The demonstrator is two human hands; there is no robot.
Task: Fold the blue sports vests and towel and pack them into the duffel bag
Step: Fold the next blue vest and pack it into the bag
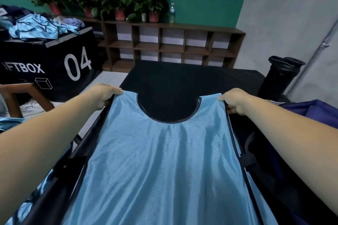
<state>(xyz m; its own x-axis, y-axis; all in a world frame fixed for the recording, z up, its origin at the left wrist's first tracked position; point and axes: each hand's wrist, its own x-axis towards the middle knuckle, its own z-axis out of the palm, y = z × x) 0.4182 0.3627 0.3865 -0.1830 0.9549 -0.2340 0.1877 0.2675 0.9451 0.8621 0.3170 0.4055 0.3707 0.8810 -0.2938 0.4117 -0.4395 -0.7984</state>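
Pinching both shoulder straps of the blue vest (164,160): L hand (104,96) grips the strap at 10 o'clock, R hand (236,103) the one at 2 o'clock, fingers curled on fabric. Vest stretched out over black desk (182,78), ctr frame. Navy duffel bag (314,113) at 3 o'clock, beside R forearm. Vest pile (36,27) on black box (54,56), 10 o'clock.

Glossy blue mesh-cloth vest (164,160) lies on matt black cloth table (182,78).
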